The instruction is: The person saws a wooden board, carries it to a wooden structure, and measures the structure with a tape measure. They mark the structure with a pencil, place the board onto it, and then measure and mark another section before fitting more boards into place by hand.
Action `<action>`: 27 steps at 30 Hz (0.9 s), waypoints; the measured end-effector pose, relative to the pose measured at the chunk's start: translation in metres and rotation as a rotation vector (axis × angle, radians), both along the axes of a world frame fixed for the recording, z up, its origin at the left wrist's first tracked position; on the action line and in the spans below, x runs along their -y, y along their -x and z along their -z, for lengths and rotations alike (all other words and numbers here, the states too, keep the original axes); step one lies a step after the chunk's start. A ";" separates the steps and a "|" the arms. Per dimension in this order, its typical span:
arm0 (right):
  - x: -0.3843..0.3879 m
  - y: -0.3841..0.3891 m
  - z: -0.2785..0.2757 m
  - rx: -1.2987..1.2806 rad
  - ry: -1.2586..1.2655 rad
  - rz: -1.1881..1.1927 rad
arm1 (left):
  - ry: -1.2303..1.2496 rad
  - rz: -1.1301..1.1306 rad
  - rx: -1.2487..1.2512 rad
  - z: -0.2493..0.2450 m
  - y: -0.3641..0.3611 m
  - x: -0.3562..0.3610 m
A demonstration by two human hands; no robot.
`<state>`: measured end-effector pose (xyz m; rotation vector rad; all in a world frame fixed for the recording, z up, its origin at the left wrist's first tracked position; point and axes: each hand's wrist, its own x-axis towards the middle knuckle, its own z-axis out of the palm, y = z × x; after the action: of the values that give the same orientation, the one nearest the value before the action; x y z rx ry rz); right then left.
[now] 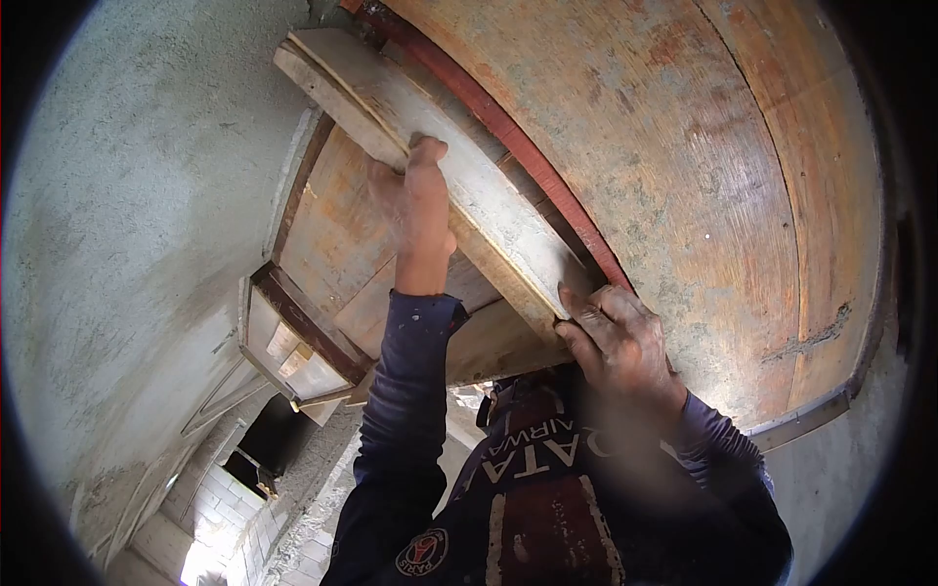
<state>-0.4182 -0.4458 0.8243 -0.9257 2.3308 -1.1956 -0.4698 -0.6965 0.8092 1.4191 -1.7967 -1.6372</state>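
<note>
A long, pale, dusty wooden plank (479, 186) slants from the upper left to the lower middle. It has a thick, rough edge along its lower side. My left hand (420, 210) is closed on that edge partway up, with fingertips over the plank's broad face. At the lower right end, my right hand (620, 342) grips the plank between thumb and fingers. A red-painted wooden strip (518, 142) runs close alongside the plank. Dark gaps show between the two. The palm side of my right hand is hidden.
Large weathered wooden panels (674, 186) fill the upper right. A rough grey plastered wall (147, 186) stands at the left. Below the plank lies another wooden panel (342, 225), near a dark-framed box-like piece (313, 342). Blockwork (220, 503) appears at the lower left.
</note>
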 end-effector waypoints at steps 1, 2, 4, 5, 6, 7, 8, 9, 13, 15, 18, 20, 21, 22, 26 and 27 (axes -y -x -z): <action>0.000 0.001 -0.001 0.001 0.000 -0.001 | 0.000 -0.001 0.001 0.000 0.002 -0.001; 0.000 0.002 -0.001 0.015 -0.009 0.002 | -0.001 -0.004 0.010 0.001 0.004 -0.001; -0.002 0.002 -0.003 0.030 -0.022 0.010 | -0.005 -0.002 0.020 0.002 0.006 -0.004; -0.002 0.002 -0.002 0.025 -0.020 0.012 | 0.010 0.005 0.002 0.003 0.005 -0.003; -0.002 0.003 -0.002 0.019 -0.018 0.016 | 0.024 0.014 -0.017 0.004 0.005 -0.003; -0.002 0.004 -0.002 0.018 -0.020 0.016 | 0.023 0.014 -0.017 0.004 0.005 -0.002; -0.001 0.005 -0.002 0.036 -0.015 0.016 | 0.047 0.024 -0.014 0.004 0.005 -0.002; -0.001 0.005 -0.003 0.058 -0.011 0.015 | 0.071 0.033 -0.007 0.004 0.004 -0.002; -0.003 0.008 -0.004 0.046 -0.011 0.023 | 0.079 0.044 -0.036 0.001 0.008 -0.006; -0.003 0.008 -0.005 0.041 -0.021 0.027 | 0.042 0.026 -0.068 0.005 0.009 -0.005; -0.004 0.008 -0.004 0.046 0.006 0.060 | 0.031 0.044 -0.079 0.008 0.013 -0.005; -0.004 0.010 -0.006 0.055 0.003 0.048 | 0.025 0.029 -0.064 0.006 0.013 -0.005; -0.004 0.011 -0.006 0.064 0.000 0.036 | 0.018 0.014 -0.049 0.005 0.013 -0.007; -0.005 0.011 -0.006 0.065 -0.003 0.034 | 0.015 0.011 -0.048 0.005 0.013 -0.007; -0.007 0.012 -0.006 0.075 0.002 0.034 | 0.042 0.028 -0.024 -0.002 0.016 -0.010; -0.007 0.012 -0.006 0.077 0.004 0.042 | 0.043 0.022 0.005 -0.004 0.018 -0.012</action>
<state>-0.4304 -0.4385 0.8304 -0.8218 2.2984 -1.2310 -0.4876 -0.6841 0.8137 1.3914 -1.8455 -1.5975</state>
